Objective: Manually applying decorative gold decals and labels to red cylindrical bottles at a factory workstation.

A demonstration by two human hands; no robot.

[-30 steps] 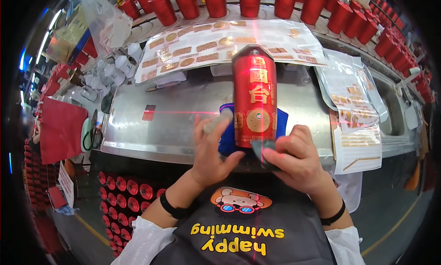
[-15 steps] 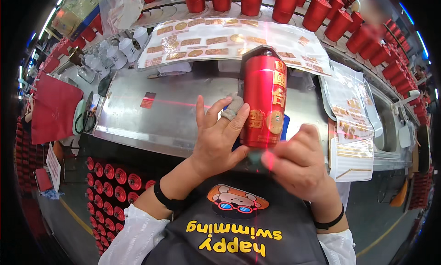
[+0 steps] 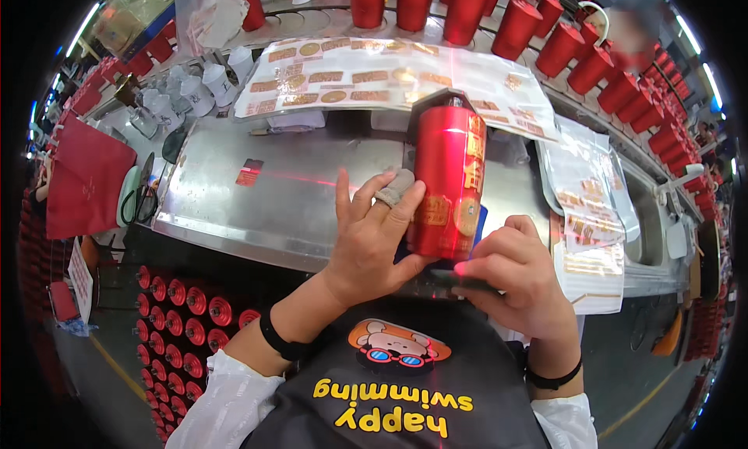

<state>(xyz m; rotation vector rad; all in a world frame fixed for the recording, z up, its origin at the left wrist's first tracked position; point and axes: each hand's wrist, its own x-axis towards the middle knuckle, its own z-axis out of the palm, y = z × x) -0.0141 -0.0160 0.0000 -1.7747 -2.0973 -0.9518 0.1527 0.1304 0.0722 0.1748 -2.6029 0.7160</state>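
A shiny red bottle (image 3: 446, 180) with gold lettering lies at the bench's front edge, its far end against a dark angular holder (image 3: 427, 105). Part of a blue piece (image 3: 481, 221) shows beneath it. My left hand (image 3: 370, 231) is open, fingers spread, with a grey cloth cover (image 3: 396, 189) on one finger. Its index finger touches the bottle's left side and its thumb is by the near end. At the near right corner of the bottle, my right hand (image 3: 514, 274) is closed with curled fingers. What its fingertips hold, if anything, is hidden.
Sheets of gold labels (image 3: 335, 73) lie beyond the bottle, with more label sheets (image 3: 584, 184) at right. Red bottles (image 3: 518, 28) line a curved conveyor. Scissors (image 3: 140, 200), white caps (image 3: 199, 95) and a red cloth (image 3: 89, 176) are left. Racked red bottles (image 3: 175, 293) stand below.
My right hand has come up to the bottle's near corner, its fingers no longer blurred. The bottle's gold lettering has turned slightly to the right. Bottles on the conveyor have shifted along.
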